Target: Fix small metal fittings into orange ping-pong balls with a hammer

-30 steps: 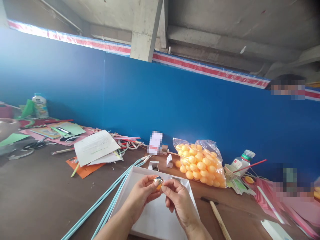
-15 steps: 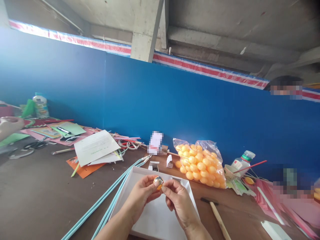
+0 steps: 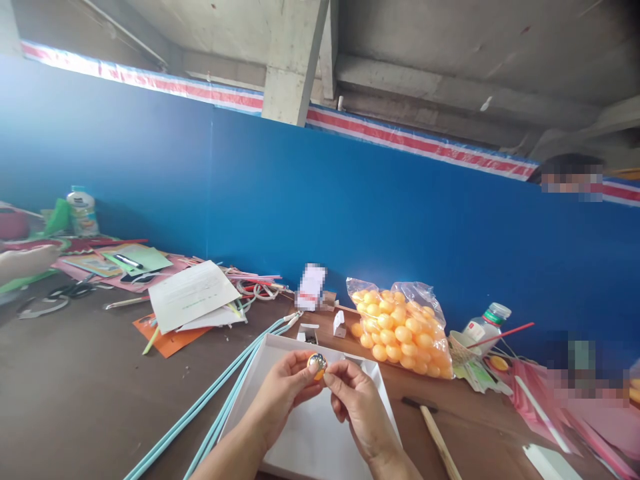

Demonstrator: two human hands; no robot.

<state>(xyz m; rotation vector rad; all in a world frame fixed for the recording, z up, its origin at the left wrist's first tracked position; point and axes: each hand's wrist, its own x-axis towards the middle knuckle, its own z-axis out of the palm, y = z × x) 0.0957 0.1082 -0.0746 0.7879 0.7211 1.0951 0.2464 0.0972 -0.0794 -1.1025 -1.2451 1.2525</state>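
Observation:
A small shiny round piece (image 3: 317, 365), silvery on top with an orange-gold edge below, is pinched between the thumb and fingers of my left hand (image 3: 286, 387). From the other side my right hand (image 3: 354, 401) has its thumb and forefinger pressed together at the piece's right edge; whatever lies between those fingertips is too small to make out. Both hands are over a shallow white box (image 3: 300, 440) on the brown table (image 3: 85, 400).
Pale blue cords (image 3: 210, 393) run left of the box. Behind it stand small white boxes (image 3: 339, 325) and a bag of orange balls (image 3: 400, 330). A hammer (image 3: 435, 430) lies right; papers (image 3: 193, 293) lie left. Another person's hand (image 3: 30, 261) shows far left.
At the far left, the other person's hand has shifted and changed shape. My two hands and the round piece stay almost where they were.

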